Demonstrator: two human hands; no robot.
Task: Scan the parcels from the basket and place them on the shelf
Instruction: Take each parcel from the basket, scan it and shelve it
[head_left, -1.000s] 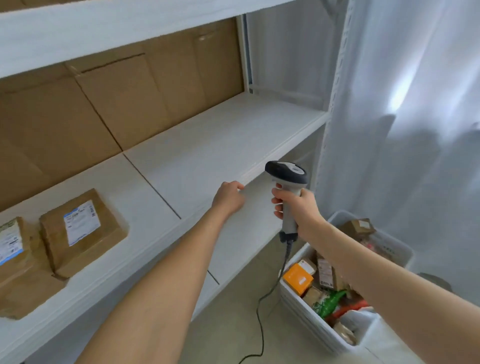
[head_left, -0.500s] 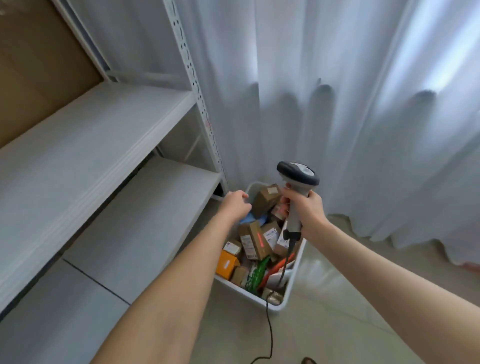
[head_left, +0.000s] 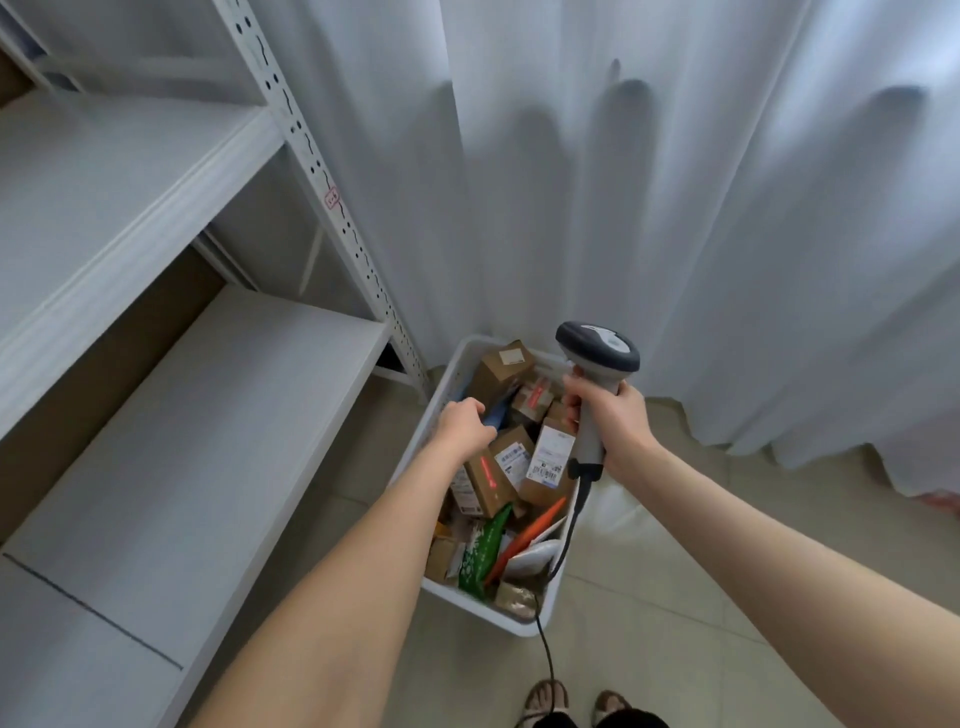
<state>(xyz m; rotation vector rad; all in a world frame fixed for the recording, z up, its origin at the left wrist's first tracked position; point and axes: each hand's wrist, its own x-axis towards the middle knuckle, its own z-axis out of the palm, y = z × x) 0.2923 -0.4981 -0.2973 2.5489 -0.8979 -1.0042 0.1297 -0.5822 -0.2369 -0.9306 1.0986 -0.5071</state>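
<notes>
White curtain (head_left: 675, 208) behind, shelf (head_left: 197, 441) at left, basket (head_left: 478, 608) on tiled floor (head_left: 675, 597). Your right hand (head_left: 613, 421) grips the scanner (head_left: 597, 353); your left hand (head_left: 465, 423) curls over the parcels (head_left: 514, 467), grasp unclear.

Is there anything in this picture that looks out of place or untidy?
I see no spill or damage. The parcels lie heaped at all angles in the basket, and the cable of the scanner in the right hand drapes over them and the near rim to the floor by the feet, where it might snag.

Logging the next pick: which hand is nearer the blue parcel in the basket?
Left. The left hand is right beside the blue parcel; the right hand holds the scanner farther right.
</notes>
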